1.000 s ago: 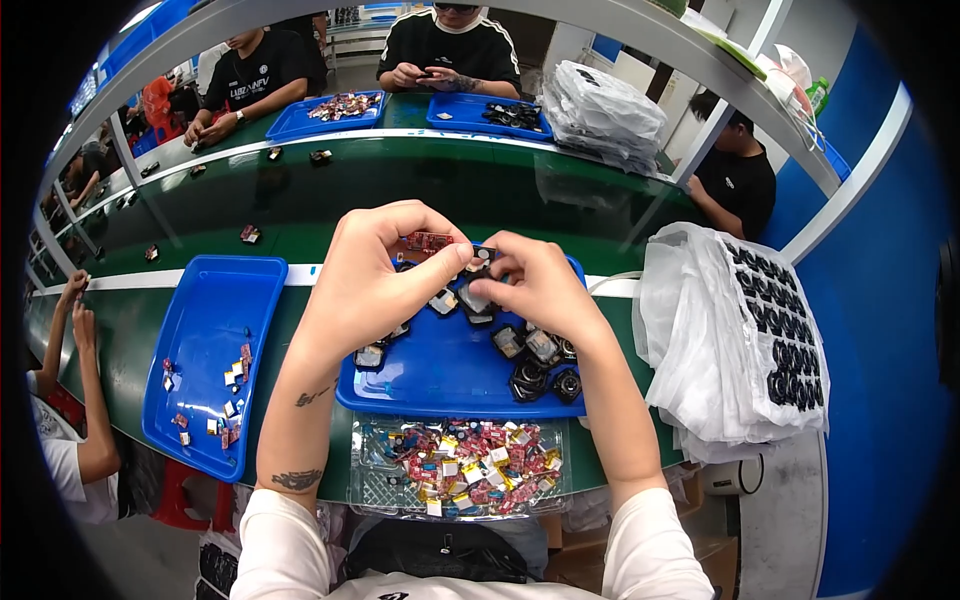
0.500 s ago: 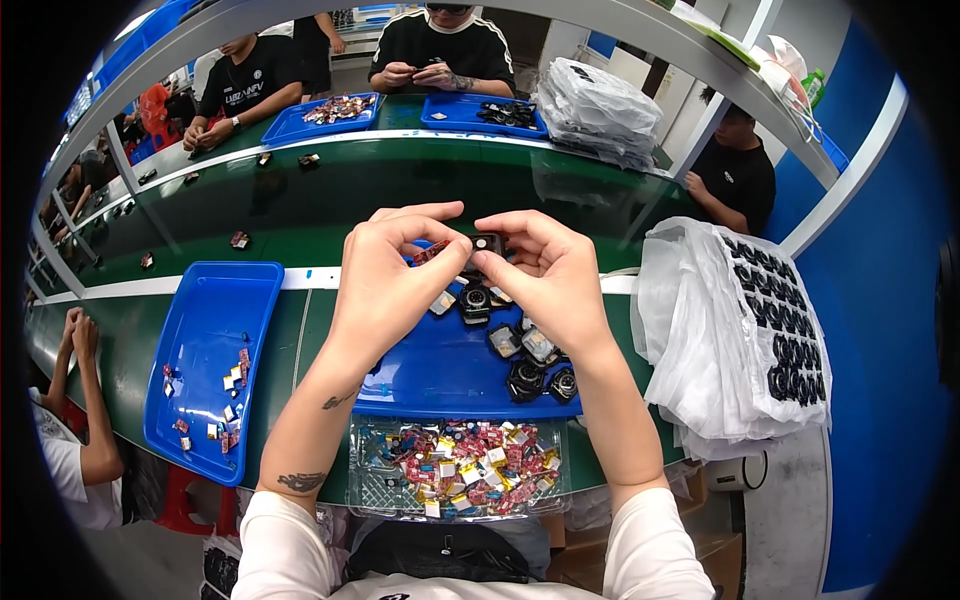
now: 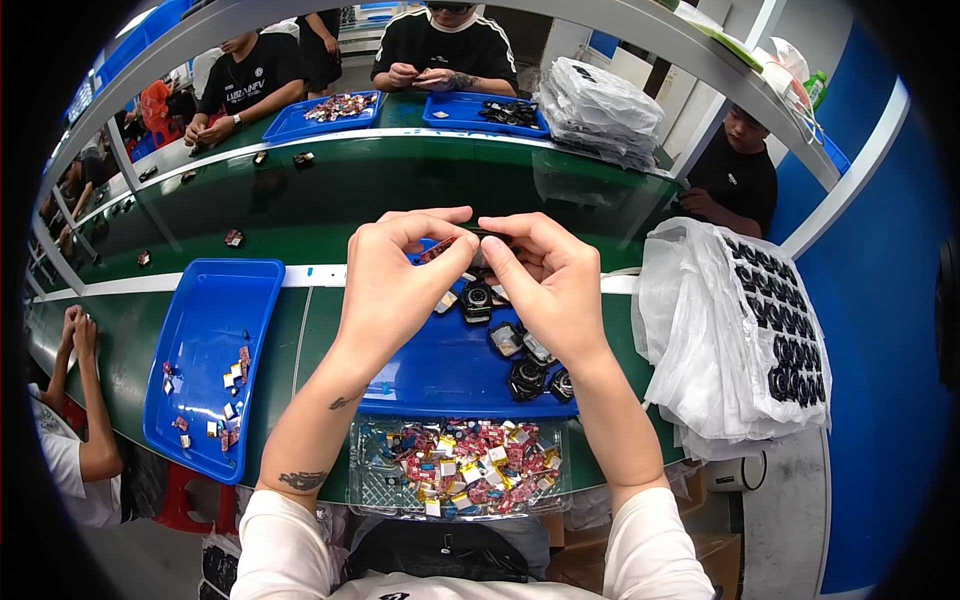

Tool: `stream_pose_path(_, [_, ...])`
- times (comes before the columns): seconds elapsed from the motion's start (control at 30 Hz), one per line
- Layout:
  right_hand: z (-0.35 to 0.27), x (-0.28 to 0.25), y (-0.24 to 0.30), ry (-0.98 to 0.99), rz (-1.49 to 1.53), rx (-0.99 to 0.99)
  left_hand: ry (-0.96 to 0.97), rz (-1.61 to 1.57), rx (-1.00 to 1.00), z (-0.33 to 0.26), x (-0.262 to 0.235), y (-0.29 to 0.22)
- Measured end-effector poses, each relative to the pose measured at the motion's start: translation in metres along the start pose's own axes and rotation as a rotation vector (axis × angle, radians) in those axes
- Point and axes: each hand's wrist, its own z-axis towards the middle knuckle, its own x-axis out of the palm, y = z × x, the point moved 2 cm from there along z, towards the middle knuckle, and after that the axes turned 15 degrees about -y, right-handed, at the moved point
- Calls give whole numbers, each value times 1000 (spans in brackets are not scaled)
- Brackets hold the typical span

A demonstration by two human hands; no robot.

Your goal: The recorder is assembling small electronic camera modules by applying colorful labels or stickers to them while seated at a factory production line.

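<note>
My left hand (image 3: 385,280) and my right hand (image 3: 553,285) meet above the far part of a blue tray (image 3: 430,375). A small red circuit board (image 3: 433,251) is pinched in my left fingers. My right fingers are closed around a black watch case (image 3: 483,258), mostly hidden behind the thumbs. In the tray below lie several black watch cases (image 3: 477,301), some with silvery parts inside. Nearer to me, a clear plastic tray (image 3: 362,480) holds a heap of red circuit boards with small white-and-yellow batteries (image 3: 496,455).
At left a second blue tray (image 3: 195,310) holds scattered boards. White plastic-wrapped sheets of black parts (image 3: 690,330) are stacked at right. Beyond runs a green conveyor belt (image 3: 360,190) carrying a few parts. Co-workers (image 3: 445,55) sit across; another person's hands (image 3: 80,330) show at left.
My right hand has turned slightly, so its thumb now hides more of the watch case. Parts on the belt have shifted slightly left.
</note>
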Motion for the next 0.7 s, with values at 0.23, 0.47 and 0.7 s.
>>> stream_pose_path(0.23, [1,-2,5,-160,39,-57,-28,-165,-6,-3,-2,-10])
stream_pose_path(0.47, [2,-4,1,-214,53,-109,53,-156,-66,-4,-6,-16])
stream_pose_path(0.7, [3,-4,15,-153,186,9,157,-231,-192,-4,-5,-14])
